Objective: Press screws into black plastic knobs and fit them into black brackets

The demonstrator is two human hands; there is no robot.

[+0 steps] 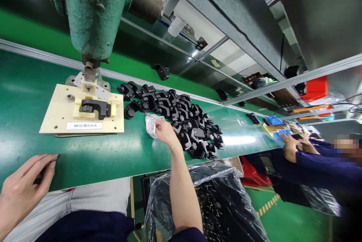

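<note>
My right hand (pixel 166 132) reaches over the bench, its fingers closed at a crumpled white printed bag (pixel 151 125). Whatever lies inside that bag is hidden. Just beyond it spreads a heap of black curved plastic parts (pixel 183 112). My left hand (pixel 31 181) rests at the bench's near edge, fingers loosely extended with a gap by the thumb and nothing visible between them. Ahead of it sits a cream fixture plate (pixel 60 112), holding one black curved part (pixel 95 107) in its nest beneath a green press head (pixel 94 16).
Below the bench edge stands a plastic-lined bin (pixel 226 204) containing dark parts. A metal rail (pixel 36 54) borders the green bench (pixel 118 151). On the right, a co-worker's hands (pixel 294 144) work beside a blue item (pixel 274 121). Black blocks (pixel 162 71) lie behind the rail.
</note>
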